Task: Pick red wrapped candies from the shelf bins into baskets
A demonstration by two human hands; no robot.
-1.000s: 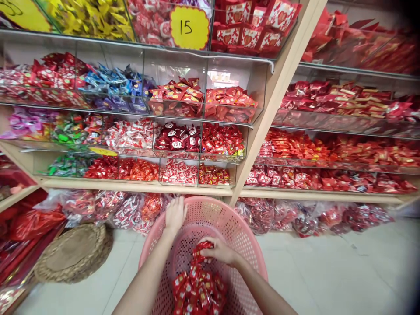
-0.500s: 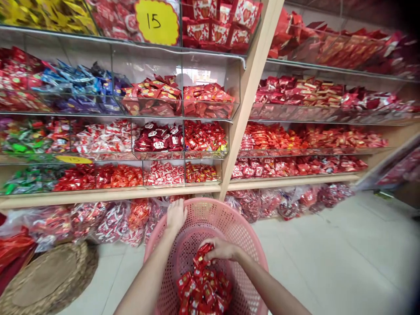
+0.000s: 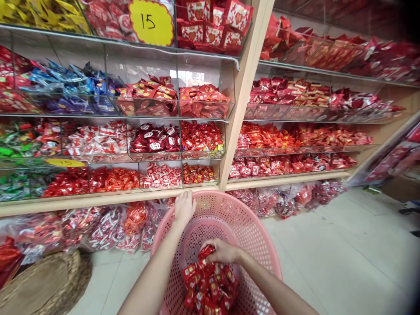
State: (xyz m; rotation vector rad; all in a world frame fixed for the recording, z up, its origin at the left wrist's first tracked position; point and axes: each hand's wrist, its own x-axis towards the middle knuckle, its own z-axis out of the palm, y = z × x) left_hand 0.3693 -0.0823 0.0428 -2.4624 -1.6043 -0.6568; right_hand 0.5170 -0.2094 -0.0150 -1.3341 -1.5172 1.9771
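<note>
A pink perforated plastic basket stands below me, its far rim close to the lowest shelf edge. My left hand is closed over the far left part of that rim. Inside the basket my right hand has its fingers curled round the top of a clump of red wrapped candies. The candies have shiny wrappers with gold and white marks. Whether a clear bag encloses them I cannot tell. The right fingertips are partly hidden behind the candies, and the basket's near side is cut off by the frame.
Shelves with clear bins of wrapped sweets face me, split by a wooden upright. Clear bags of sweets line the floor under them. A round woven stool stands at lower left. Pale tiled floor spreads to the right.
My right hand sits lower against the candy clump, which looks more bunched up. The basket and both hands appear slightly further right, while the shelves have shifted left in view.
</note>
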